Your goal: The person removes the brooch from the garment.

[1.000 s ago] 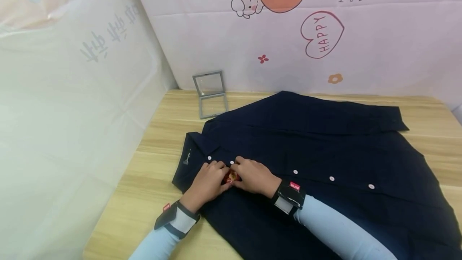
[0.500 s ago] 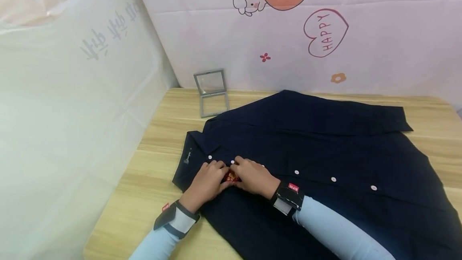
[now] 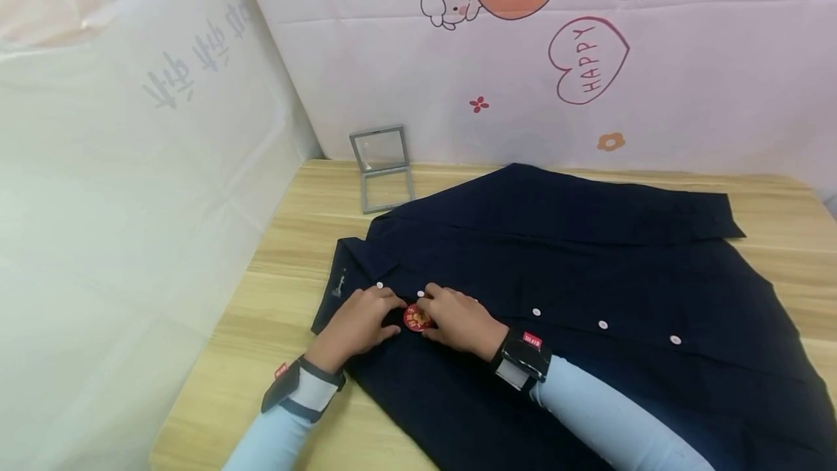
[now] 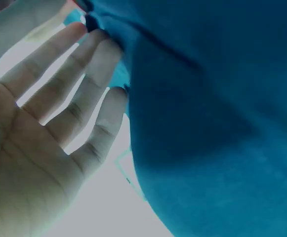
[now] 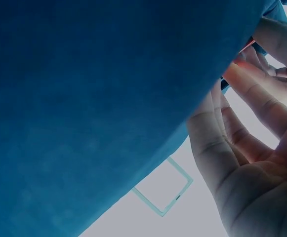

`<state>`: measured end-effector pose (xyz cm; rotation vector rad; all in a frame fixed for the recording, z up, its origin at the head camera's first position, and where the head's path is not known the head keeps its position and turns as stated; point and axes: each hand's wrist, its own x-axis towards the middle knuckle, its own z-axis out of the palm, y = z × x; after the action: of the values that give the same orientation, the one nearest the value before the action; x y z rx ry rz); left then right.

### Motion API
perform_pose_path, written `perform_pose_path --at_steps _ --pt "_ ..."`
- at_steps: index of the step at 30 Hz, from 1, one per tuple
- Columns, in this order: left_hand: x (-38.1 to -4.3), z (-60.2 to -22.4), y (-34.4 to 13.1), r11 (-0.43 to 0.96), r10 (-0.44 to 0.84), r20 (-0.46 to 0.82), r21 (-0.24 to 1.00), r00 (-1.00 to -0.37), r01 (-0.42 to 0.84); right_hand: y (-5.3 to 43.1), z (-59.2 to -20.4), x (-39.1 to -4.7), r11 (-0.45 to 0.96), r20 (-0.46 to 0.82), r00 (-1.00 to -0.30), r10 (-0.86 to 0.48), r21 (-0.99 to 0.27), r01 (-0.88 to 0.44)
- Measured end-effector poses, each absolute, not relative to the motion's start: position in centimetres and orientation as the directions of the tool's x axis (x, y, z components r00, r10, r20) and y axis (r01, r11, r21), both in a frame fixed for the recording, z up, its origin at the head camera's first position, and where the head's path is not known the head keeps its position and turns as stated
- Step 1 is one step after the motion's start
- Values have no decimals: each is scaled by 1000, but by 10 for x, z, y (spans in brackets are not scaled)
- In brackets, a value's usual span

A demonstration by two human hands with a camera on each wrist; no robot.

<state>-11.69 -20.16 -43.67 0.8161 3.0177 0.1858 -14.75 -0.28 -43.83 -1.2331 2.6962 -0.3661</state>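
Note:
A dark navy button-up shirt point(image 3: 588, 275) lies spread on the table, its collar point(image 3: 340, 282) toward the left. Near its button placket, a small round red badge point(image 3: 414, 318) with a yellowish design lies face up on the chest. My right hand point(image 3: 461, 320) pinches the badge at its right edge, thumb below and fingers above. To the left, my left hand point(image 3: 358, 322) is slightly apart from the badge, thumb and fingers spread and holding nothing. In the left wrist view its fingers point(image 4: 74, 108) are relaxed beside the raised-looking cloth point(image 4: 222, 128).
A grey hinged frame case point(image 3: 386, 168) with clear panes stands open at the back of the wooden table point(image 3: 261, 311). White printed sheeting point(image 3: 418, 93) hangs behind, and more sheeting point(image 3: 131, 238) covers the left side. White buttons point(image 3: 603, 325) run along the shirt.
My left hand has let go of the badge and drawn back left, so more of the badge's face shows. The right hand stays at the badge, and the shirt lies as before.

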Motion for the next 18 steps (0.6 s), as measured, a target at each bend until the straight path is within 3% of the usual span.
perform_pose_path --at_steps 6,18 --pt "-120 -438 -199 830 552 -9 97 -834 549 -1 -438 -148 627 -22 -646 -763 -272 -731" --pt "-129 -439 -197 803 579 -22 187 -815 566 -1 -442 -146 616 0 -637 -771 -252 -746"
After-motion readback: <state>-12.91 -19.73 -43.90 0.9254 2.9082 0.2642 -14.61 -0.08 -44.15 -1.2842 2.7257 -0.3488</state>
